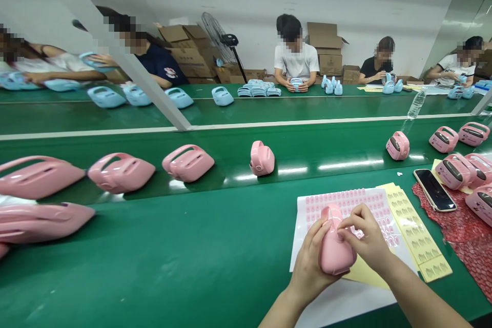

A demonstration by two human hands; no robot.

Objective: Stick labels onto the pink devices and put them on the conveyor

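Observation:
A pink plastic device with a carry handle (336, 255) is gripped in my left hand (310, 261), tilted with its narrow side up. The fingers of my right hand (365, 238) are pinched together against its upper side, near the handle's base. Whatever lies between those fingertips is too small or hidden to make out. Beneath both hands lies a white sheet with rows of small pink stickers (353, 200). Partly under it, to the right, are yellow sheets with rows of pale stickers (417, 230).
Similar pink devices (188, 163) stand along the green belt (226, 138). More pink devices (455, 170) sit at the right by a phone (435, 189) and red bubble wrap (457, 215). Across the belt, several people (296, 61) handle blue devices. A bottle (416, 105) stands beyond.

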